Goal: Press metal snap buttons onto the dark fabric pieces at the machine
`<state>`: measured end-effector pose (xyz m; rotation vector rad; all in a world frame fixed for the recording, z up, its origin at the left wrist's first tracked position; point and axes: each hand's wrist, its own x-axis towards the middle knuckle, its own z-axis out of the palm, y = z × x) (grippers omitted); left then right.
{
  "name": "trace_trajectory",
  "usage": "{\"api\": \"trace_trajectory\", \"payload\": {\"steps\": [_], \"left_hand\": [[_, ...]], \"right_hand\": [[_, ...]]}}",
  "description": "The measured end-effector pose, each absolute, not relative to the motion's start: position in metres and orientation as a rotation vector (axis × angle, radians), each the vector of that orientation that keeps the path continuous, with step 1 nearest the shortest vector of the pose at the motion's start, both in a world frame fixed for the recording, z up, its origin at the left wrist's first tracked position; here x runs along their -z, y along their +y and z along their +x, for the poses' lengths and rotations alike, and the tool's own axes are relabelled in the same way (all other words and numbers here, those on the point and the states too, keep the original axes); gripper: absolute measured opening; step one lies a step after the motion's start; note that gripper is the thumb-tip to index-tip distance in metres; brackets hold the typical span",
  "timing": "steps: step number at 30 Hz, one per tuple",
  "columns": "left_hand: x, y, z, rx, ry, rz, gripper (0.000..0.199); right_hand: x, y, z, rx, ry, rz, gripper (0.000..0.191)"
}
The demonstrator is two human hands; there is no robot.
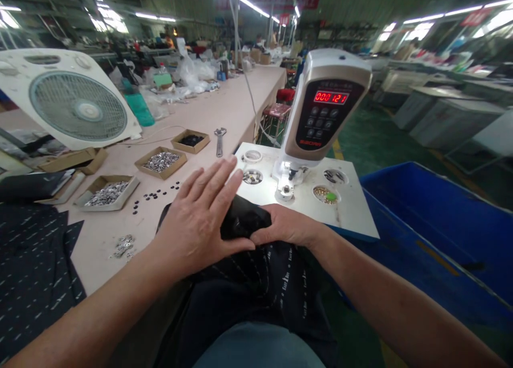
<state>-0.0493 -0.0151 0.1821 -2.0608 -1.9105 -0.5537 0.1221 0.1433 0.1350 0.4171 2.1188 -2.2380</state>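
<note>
A dark printed garment (286, 274) with white lettering hangs over my lap, its bunched black upper part (242, 218) between my hands. My left hand (204, 221) lies along the left side of that part, fingers stretched out and thumb pointing right. My right hand (282, 226) pinches the fabric from the right, thumb on the near side and fingers hidden behind it. Just beyond both hands stands a button-fastening machine (323, 101), its red display reading 000121. Its white worktop (294, 192) has round wells holding small metal parts.
Left on the table (168, 127) are boxes of metal pieces (161, 161) (107, 193), a box of black pieces (191, 140), loose black buttons (152, 196), an adjustable wrench (219, 142) and a fan (78, 101). More printed fabric (36, 266) lies at left. A blue bin (436, 224) stands right.
</note>
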Motion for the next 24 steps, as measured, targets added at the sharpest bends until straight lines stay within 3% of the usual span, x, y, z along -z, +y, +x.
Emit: {"api": "trace_trajectory", "payload": {"steps": [2,4,8,10,15,21,24], "left_hand": [[-0.173,-0.009,-0.050,0.522,-2.104,-2.241,0.110],[-0.158,-0.004,-0.056,0.578,-2.347,-2.395,0.102],[-0.137,-0.001,-0.071,0.768,-2.569,-2.573,0.031],[-0.135,-0.004,-0.077,0.735,-2.677,-2.534,0.014],[-0.133,-0.006,-0.085,1.161,-2.855,-2.480,0.017],[-0.120,-0.007,-0.077,2.091,-3.186,-2.028,0.029],[-0.115,-0.010,-0.072,2.426,-3.250,-1.674,0.033]], "right_hand": [[-0.139,0.142,0.122,2.150,2.188,0.316,0.047],[-0.142,0.142,0.124,2.036,2.280,0.273,0.041],[-0.138,0.145,0.131,1.473,2.713,0.334,0.026],[-0.132,0.149,0.137,1.217,2.872,0.471,0.016],[-0.123,0.155,0.141,1.398,2.832,0.704,0.020],[-0.134,0.153,0.133,1.432,2.919,0.729,0.019],[-0.139,0.151,0.134,1.448,2.832,0.609,0.041]]}}
